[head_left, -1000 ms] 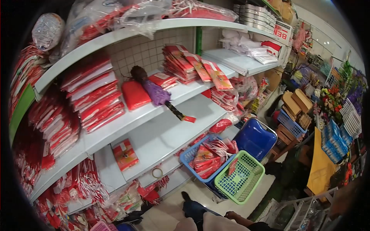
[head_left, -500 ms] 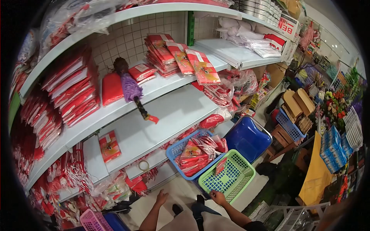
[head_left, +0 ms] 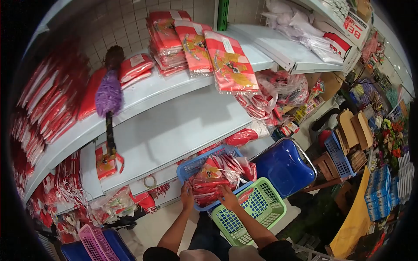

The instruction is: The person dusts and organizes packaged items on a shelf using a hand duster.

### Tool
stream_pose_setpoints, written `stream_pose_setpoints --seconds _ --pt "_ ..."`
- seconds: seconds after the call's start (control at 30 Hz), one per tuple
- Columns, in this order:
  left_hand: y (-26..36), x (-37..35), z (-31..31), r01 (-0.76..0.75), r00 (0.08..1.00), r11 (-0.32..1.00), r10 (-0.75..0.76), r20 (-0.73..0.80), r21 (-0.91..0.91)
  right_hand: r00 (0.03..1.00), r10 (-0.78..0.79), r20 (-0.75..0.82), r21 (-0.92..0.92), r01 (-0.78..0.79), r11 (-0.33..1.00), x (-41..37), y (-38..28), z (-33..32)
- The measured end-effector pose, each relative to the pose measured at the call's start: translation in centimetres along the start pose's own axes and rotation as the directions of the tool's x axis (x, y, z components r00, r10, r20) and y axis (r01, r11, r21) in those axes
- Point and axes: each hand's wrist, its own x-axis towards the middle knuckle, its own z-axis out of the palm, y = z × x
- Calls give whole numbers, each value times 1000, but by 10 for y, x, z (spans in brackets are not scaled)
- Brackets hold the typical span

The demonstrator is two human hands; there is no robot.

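A blue plastic basket (head_left: 182,172) holds a heap of red-and-white plastic-wrapped flag packets (head_left: 211,182). My left hand (head_left: 187,198) is at the left side of the heap, fingers curled against the packets. From the right, my right hand (head_left: 229,199) grips the same heap, with its fingertips partly hidden among the red packets. Right beside this basket stands a light green basket (head_left: 272,204) with a small red item inside; my right forearm passes over it.
Shelves (head_left: 174,126) carry stacks of red packets (head_left: 167,41) and a purple duster (head_left: 109,93). A blue chair (head_left: 283,165) stands right of the baskets. At lower left is a pink basket (head_left: 96,243). Boards fill another blue basket (head_left: 338,154).
Both hands have moved forward from above the floor and the green basket's rim to the packets in the blue basket. The view has shifted closer to the shelves.
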Motion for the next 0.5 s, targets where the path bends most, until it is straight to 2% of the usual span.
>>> stream_pose_setpoints --seconds 0.07,0.1,0.17,0.2,0.23,0.3,0.37,0.43,0.47,0.5 --pt "-7 21 11 35 999 999 -36 15 24 992 72 109 -17 -70 997 19 -2 1" --pt "-10 30 14 33 998 999 -33 53 0 998 3 63 -52 1 999 26 4 7" --pt "-2 42 19 26 992 998 -19 127 -52 971 151 186 -8 -152 988 31 1 5" --pt "-6 49 24 66 988 997 -61 139 -32 944 220 247 8 -229 974 35 1 4" --pt "-13 57 28 105 983 994 -102 152 -9 984 99 149 -67 -90 994 28 28 30" --pt "-34 68 33 216 951 971 -232 206 98 985 103 140 -149 -81 985 12 35 38" --pt "-67 82 41 335 880 908 -397 260 251 991 66 118 -210 -40 977 1 36 40" --pt "-163 95 53 -58 943 934 -65 327 353 992 80 98 -195 -60 979 -4 32 40" --pt "-191 96 56 -254 922 886 101 373 388 992 88 89 -188 -70 980 -6 31 40" --pt "-188 94 58 -201 921 896 34 389 397 993 88 85 -181 -71 981 -5 31 40"
